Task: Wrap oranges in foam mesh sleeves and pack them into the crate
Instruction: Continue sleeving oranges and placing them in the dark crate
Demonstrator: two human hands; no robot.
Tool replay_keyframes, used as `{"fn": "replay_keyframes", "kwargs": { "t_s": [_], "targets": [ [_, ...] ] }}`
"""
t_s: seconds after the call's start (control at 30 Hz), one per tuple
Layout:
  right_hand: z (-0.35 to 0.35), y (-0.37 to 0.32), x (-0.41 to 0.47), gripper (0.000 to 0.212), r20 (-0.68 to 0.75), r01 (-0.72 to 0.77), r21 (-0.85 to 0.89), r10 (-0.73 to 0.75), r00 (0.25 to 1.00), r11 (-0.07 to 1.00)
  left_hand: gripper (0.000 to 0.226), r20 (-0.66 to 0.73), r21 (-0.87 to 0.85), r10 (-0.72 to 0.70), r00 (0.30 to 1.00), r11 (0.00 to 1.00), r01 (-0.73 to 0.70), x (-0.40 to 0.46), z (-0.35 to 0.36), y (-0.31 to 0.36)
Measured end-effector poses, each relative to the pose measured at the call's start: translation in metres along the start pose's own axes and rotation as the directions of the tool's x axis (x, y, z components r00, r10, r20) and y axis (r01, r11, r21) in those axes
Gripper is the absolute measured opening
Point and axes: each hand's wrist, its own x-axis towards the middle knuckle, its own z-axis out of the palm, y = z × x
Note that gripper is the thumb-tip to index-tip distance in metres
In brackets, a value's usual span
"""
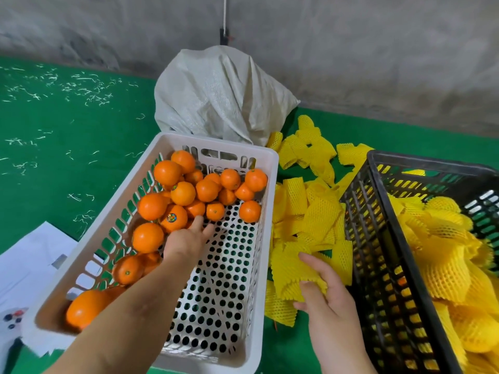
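A white perforated basket (267, 184) holds several bare oranges (207, 189) heaped at its far and left side. My left hand (187, 238) reaches into the basket, fingers extended toward an orange with a sticker (172, 217); it holds nothing. A pile of yellow foam mesh sleeves (310, 211) lies on the green mat between the basket and a black crate (378, 238). My right hand (324, 287) pinches one yellow sleeve (291, 271) at the pile's near end. Inside the black crate lie several sleeve-wrapped oranges (445, 265).
A white woven sack (221, 95) stands behind the basket against the grey wall. White papers (29, 263) lie at the left on the green mat (54, 157), which is strewn with small white scraps.
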Motion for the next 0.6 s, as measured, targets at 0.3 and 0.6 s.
{"fn": "replay_keyframes", "kwargs": {
  "t_s": [0.3,0.6],
  "targets": [
    [-0.012,0.005,-0.005,0.059,-0.140,-0.064,0.191,0.092,0.986,0.979,0.070,-0.237,-0.640,0.038,0.971,0.746,-0.185,-0.064,-0.079,0.005],
    [-0.007,-0.022,-0.006,0.049,-0.310,0.154,0.121,-0.110,0.944,0.981,0.064,-0.188,-0.837,0.055,0.981,-0.531,-0.130,-0.199,-0.108,0.070]
  ]
}}
